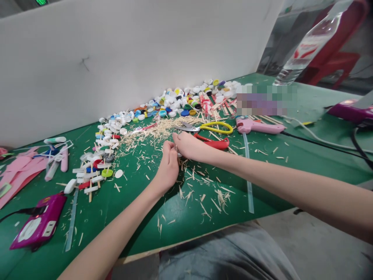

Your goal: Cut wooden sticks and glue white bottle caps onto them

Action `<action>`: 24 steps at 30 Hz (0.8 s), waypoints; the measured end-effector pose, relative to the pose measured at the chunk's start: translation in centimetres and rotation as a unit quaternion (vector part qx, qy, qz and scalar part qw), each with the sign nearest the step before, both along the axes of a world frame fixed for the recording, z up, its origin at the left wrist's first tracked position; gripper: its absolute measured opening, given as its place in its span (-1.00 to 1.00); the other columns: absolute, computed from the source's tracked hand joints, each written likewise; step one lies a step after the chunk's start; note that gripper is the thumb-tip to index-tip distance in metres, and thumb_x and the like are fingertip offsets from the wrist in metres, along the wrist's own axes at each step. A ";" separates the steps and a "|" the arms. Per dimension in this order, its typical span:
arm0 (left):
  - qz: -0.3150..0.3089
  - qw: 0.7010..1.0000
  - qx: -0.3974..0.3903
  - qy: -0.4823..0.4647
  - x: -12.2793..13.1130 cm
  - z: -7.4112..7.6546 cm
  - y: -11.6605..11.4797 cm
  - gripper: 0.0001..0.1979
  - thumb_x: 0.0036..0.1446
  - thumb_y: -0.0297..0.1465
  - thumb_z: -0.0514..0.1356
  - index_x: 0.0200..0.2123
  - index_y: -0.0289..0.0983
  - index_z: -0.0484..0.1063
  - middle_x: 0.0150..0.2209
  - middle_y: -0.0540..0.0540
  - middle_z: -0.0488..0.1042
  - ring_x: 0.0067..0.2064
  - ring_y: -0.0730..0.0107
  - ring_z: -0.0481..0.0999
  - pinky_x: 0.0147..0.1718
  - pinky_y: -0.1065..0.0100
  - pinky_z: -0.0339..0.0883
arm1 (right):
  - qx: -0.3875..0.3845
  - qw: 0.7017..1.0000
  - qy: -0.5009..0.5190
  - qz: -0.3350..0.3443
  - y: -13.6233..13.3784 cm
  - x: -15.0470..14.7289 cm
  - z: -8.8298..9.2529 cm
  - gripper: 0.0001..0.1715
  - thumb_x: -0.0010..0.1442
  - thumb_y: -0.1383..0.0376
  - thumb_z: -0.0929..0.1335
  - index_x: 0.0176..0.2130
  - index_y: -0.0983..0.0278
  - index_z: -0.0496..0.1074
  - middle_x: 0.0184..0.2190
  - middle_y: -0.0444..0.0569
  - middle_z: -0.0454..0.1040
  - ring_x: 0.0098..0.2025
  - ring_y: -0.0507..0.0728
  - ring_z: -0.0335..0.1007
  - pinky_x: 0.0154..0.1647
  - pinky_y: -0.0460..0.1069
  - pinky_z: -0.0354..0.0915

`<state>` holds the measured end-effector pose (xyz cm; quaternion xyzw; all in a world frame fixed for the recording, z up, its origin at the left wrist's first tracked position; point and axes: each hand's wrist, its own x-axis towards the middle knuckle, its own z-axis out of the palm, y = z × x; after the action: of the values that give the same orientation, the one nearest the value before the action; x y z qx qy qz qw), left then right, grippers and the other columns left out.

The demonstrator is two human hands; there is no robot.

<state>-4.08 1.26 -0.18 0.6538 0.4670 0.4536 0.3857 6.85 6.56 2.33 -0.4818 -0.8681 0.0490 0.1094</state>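
Observation:
My left hand (169, 165) and my right hand (187, 145) meet over the middle of the green table, fingers closed together. A small pale bit shows between them, but the fingers hide most of it, so its kind cannot be told. Just beyond my right hand lie scissors with yellow handles (217, 126), blades pointing left. A red-handled tool (214, 143) sits partly behind my right wrist. Wood slivers (157, 130) are heaped past my fingers and scattered around both hands. To the left, bottle caps joined with sticks (91, 175) stand in rows.
Loose bottle caps (175, 99) pile along the white partition (131, 58). A pink glue gun (259, 126) with a trailing cord and glue stick lies at right, near a tilted-looking water bottle (314, 42). A purple power strip (40, 221) and pink sheets (21, 171) occupy the left.

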 end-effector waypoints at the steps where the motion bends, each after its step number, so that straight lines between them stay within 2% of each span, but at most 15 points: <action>1: 0.000 1.000 -0.005 0.005 0.0 0.0 0.0 -0.83 0.29 -0.45 -0.20 -0.36 -0.20 0.06 -0.40 -0.01 0.11 -0.36 0.41 0.17 -0.33 0.34 0.19 | -0.005 1.000 -0.001 -0.002 -0.1 0.0 -0.1 -0.69 0.12 0.46 0.16 -0.17 0.49 0.35 -0.48 0.04 0.34 -0.54 0.05 0.10 -0.48 -0.04 -0.04; 7: -0.005 1.000 -0.014 0.013 -0.1 0.1 0.0 -0.83 0.30 -0.43 -0.19 -0.34 -0.21 0.09 -0.34 -0.05 0.16 -0.29 0.38 0.21 -0.26 0.31 0.19 | -0.036 0.999 0.013 -0.011 0.2 0.3 -0.6 -0.73 0.18 0.43 0.15 -0.17 0.43 0.33 -0.50 0.01 0.32 -0.56 0.03 0.08 -0.51 -0.04 -0.06; 10: -0.013 0.999 -0.036 0.014 -0.3 0.3 -0.2 -0.81 0.32 -0.38 -0.20 -0.28 -0.23 0.14 -0.30 -0.07 0.22 -0.28 0.37 0.25 -0.26 0.30 0.20 | -0.141 0.982 0.113 -0.051 0.3 0.6 -0.1 -0.71 0.25 0.36 0.09 -0.28 0.36 0.33 -0.58 -0.05 0.29 -0.60 0.02 0.12 -0.53 -0.04 -0.01; 12: -0.025 0.999 -0.027 0.020 -0.4 0.5 -0.5 -0.77 0.33 -0.33 -0.21 -0.19 -0.24 0.18 -0.24 -0.10 0.26 -0.25 0.36 0.28 -0.24 0.30 0.21 | -0.231 0.948 0.202 -0.081 0.1 0.8 0.4 -0.67 0.27 0.33 0.06 -0.37 0.31 0.30 -0.64 -0.09 0.26 -0.64 0.02 0.13 -0.57 -0.05 0.02; 14: -0.036 0.999 0.001 0.024 -0.6 0.8 -0.7 -0.76 0.33 -0.28 -0.18 -0.10 -0.23 0.18 -0.17 -0.11 0.29 -0.18 0.36 0.31 -0.19 0.30 0.22 | -0.303 0.900 0.301 -0.090 -0.3 1.0 0.9 -0.71 0.25 0.32 0.09 -0.44 0.27 0.23 -0.68 -0.12 0.22 -0.66 0.01 0.13 -0.61 -0.06 0.04; 17: -0.043 0.998 0.033 0.031 -0.8 1.1 -0.8 -0.79 0.29 -0.25 -0.05 -0.09 -0.21 0.17 -0.16 -0.09 0.32 -0.15 0.38 0.34 -0.18 0.33 0.23 | -0.370 0.815 0.436 -0.098 -0.9 1.2 1.5 -0.72 0.23 0.30 0.13 -0.51 0.24 0.14 -0.66 -0.15 0.20 -0.67 -0.02 0.09 -0.65 -0.07 0.05; 18: -0.041 0.998 0.035 0.040 -0.8 1.2 -0.7 -0.80 0.27 -0.25 -0.02 -0.12 -0.21 0.17 -0.19 -0.07 0.34 -0.18 0.40 0.36 -0.20 0.34 0.24 | -0.378 0.797 0.460 -0.106 -1.0 1.3 1.6 -0.70 0.24 0.27 0.12 -0.53 0.23 0.13 -0.65 -0.14 0.21 -0.67 -0.03 0.09 -0.65 -0.08 0.06; 21: -0.026 0.996 0.033 0.076 -1.1 1.4 -0.5 -0.84 0.27 -0.26 -0.01 -0.21 -0.22 0.20 -0.29 -0.03 0.36 -0.29 0.44 0.36 -0.28 0.36 0.23 | -0.382 0.774 0.490 -0.117 -1.3 1.6 2.0 -0.62 0.26 0.20 0.11 -0.56 0.24 0.13 -0.64 -0.13 0.21 -0.67 -0.05 0.07 -0.65 -0.08 0.07; 24: -0.033 0.993 0.041 0.110 -1.3 1.5 -0.3 -0.85 0.26 -0.29 0.01 -0.20 -0.23 0.25 -0.26 -0.05 0.39 -0.27 0.41 0.36 -0.27 0.34 0.22 | -0.384 0.760 0.516 -0.097 -1.4 2.3 2.4 -0.57 0.27 0.16 0.12 -0.57 0.25 0.19 -0.67 -0.13 0.22 -0.65 -0.03 0.09 -0.62 -0.08 0.10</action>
<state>-5.34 0.97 1.27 0.7299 0.4660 0.3845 0.3198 9.17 5.18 4.72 -0.4667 -0.5377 0.6084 0.3505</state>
